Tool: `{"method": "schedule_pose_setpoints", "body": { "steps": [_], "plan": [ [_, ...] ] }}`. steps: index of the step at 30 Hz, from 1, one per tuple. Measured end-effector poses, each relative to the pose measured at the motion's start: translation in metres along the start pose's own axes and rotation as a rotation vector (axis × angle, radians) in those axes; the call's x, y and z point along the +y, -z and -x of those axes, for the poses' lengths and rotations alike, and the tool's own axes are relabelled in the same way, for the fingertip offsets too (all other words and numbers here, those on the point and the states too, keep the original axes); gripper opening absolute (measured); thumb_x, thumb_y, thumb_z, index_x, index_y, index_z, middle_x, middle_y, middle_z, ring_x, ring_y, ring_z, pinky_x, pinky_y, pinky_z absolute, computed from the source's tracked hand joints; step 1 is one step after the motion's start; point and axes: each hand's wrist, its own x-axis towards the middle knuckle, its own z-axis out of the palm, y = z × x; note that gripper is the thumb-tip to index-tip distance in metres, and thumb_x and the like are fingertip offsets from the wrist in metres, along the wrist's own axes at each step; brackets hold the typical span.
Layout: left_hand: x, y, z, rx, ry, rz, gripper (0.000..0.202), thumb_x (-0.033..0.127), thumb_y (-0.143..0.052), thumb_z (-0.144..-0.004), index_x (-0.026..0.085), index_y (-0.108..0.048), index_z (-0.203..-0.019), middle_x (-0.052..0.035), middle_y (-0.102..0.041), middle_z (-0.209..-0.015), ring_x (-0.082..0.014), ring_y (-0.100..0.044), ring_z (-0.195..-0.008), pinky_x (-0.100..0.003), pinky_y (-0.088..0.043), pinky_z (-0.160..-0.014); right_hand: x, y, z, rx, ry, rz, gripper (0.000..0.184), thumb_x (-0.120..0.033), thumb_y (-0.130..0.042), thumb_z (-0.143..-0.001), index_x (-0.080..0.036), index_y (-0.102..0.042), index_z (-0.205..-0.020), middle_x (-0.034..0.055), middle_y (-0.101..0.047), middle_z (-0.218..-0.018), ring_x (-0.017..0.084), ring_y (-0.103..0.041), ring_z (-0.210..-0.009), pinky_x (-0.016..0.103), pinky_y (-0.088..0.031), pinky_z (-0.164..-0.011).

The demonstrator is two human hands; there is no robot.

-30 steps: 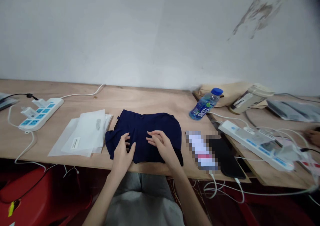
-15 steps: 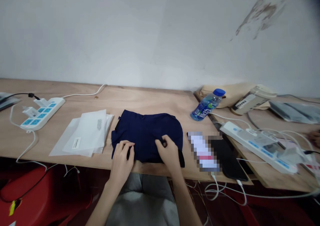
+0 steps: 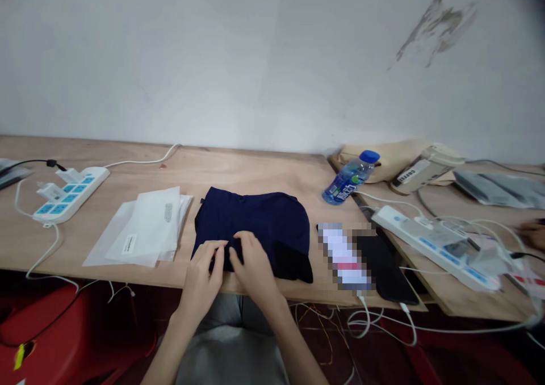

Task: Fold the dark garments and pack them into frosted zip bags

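A navy blue garment (image 3: 255,214), folded into a flat bundle, lies on the table in front of me. A black patch (image 3: 293,263) shows at its near right corner. On the garment's near left part rests my left hand (image 3: 203,268), its thumb and fingertips brought together in a pinch at the cloth. Close beside it, my right hand (image 3: 254,268) touches the cloth near the middle, with thumb and forefinger apart and the fingers bent. How much fabric the left fingertips hold is hard to make out.
Left of the garment are white plastic bags (image 3: 145,226) and a power strip (image 3: 74,192). To the right are a blue-capped bottle (image 3: 347,180), a blurred-out phone (image 3: 346,257), a black phone (image 3: 387,271), another power strip (image 3: 434,249) and a coffee cup (image 3: 426,169). Cables hang off the front edge.
My right hand has moved left across the garment, close to my left hand. The black patch at the near right corner now shows more. My left hand has barely shifted.
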Motion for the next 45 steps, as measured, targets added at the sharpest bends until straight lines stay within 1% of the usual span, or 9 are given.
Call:
{"method": "schedule_pose_setpoints", "body": {
  "steps": [4,9,15,17,20,25,28,36,45],
  "plan": [
    [0.003,-0.01,-0.012,-0.087,-0.028,0.041,0.031,0.027,-0.035,-0.1,0.023,-0.057,-0.122,-0.0059,-0.064,-0.117,-0.0176,-0.059,-0.11,-0.036,-0.047,-0.098,-0.002,-0.012,0.017,-0.131,0.13,-0.09,0.044,-0.012,-0.043,-0.087,-0.014,-0.047,-0.131,0.0175,-0.056,-0.132,0.026,-0.053,-0.121,0.048,-0.046,-0.101],
    [-0.008,-0.025,-0.035,-0.269,-0.11,-0.017,0.035,0.026,-0.03,-0.101,0.024,-0.057,-0.123,-0.0052,-0.064,-0.124,-0.0185,-0.058,-0.116,-0.038,-0.045,-0.101,0.005,0.025,0.036,-0.207,0.117,-0.212,0.039,-0.017,-0.044,-0.092,-0.019,-0.055,-0.129,0.0107,-0.058,-0.135,0.022,-0.053,-0.126,0.04,-0.046,-0.105],
    [-0.021,-0.045,-0.031,-0.302,-0.259,-0.228,0.03,0.025,-0.043,-0.096,0.025,-0.057,-0.122,-0.0104,-0.061,-0.13,-0.0281,-0.057,-0.121,-0.045,-0.049,-0.098,0.028,0.036,0.03,0.237,-0.294,0.083,0.032,-0.037,-0.048,-0.091,-0.015,-0.064,-0.107,0.0148,-0.07,-0.104,0.028,-0.065,-0.097,0.042,-0.05,-0.088],
    [-0.022,-0.045,-0.026,-0.269,-0.286,-0.218,0.032,0.024,-0.044,-0.096,0.028,-0.055,-0.125,-0.0095,-0.06,-0.131,-0.0277,-0.058,-0.121,-0.045,-0.05,-0.097,0.038,0.03,0.022,0.231,-0.395,0.134,0.041,-0.046,-0.052,-0.087,-0.013,-0.063,-0.107,0.0155,-0.07,-0.098,0.029,-0.065,-0.092,0.041,-0.049,-0.082],
    [-0.027,-0.035,-0.023,-0.147,-0.23,-0.182,0.029,0.025,-0.048,-0.094,0.03,-0.058,-0.12,-0.0081,-0.062,-0.125,-0.026,-0.061,-0.114,-0.043,-0.051,-0.095,0.048,0.025,0.012,0.094,-0.496,0.073,0.042,-0.05,-0.055,-0.083,-0.014,-0.063,-0.104,0.0112,-0.071,-0.087,0.027,-0.067,-0.084,0.034,-0.048,-0.071],
    [-0.059,0.001,-0.029,0.374,0.183,-0.398,0.02,0.029,-0.053,-0.088,0.02,-0.063,-0.104,-0.0091,-0.059,-0.096,-0.026,-0.06,-0.097,-0.041,-0.049,-0.087,0.052,0.029,0.005,0.034,-0.588,0.044,0.038,-0.045,-0.066,-0.076,-0.015,-0.064,-0.1,0.0119,-0.073,-0.088,0.028,-0.07,-0.082,0.032,-0.047,-0.067],
    [-0.08,0.024,-0.032,0.498,0.36,-0.542,0.03,0.034,-0.058,-0.083,0.016,-0.06,-0.108,-0.0079,-0.057,-0.092,-0.0265,-0.058,-0.093,-0.038,-0.047,-0.082,0.051,0.032,0.003,0.014,-0.618,0.015,0.042,-0.049,-0.069,-0.073,-0.015,-0.065,-0.098,0.013,-0.073,-0.089,0.029,-0.07,-0.083,0.032,-0.048,-0.067],
    [-0.096,0.044,-0.033,0.312,0.425,-0.647,0.032,0.033,-0.048,-0.089,0.014,-0.066,-0.106,-0.0125,-0.064,-0.1,-0.0249,-0.062,-0.081,-0.037,-0.045,-0.077,0.055,0.032,-0.006,-0.025,-0.551,0.044,0.03,-0.044,-0.07,-0.07,-0.017,-0.066,-0.082,0.0098,-0.07,-0.078,0.027,-0.066,-0.073,0.032,-0.045,-0.062],
    [-0.093,0.059,-0.044,0.096,0.437,-0.808,0.026,0.028,-0.044,-0.089,0.015,-0.066,-0.093,-0.0126,-0.068,-0.09,-0.0262,-0.065,-0.077,-0.034,-0.044,-0.069,0.054,0.041,-0.012,-0.023,-0.42,-0.087,0.026,-0.04,-0.062,-0.071,-0.021,-0.053,-0.056,-0.0025,-0.047,-0.055,0.015,-0.046,-0.055,0.025,-0.029,-0.049]
  ]
}}
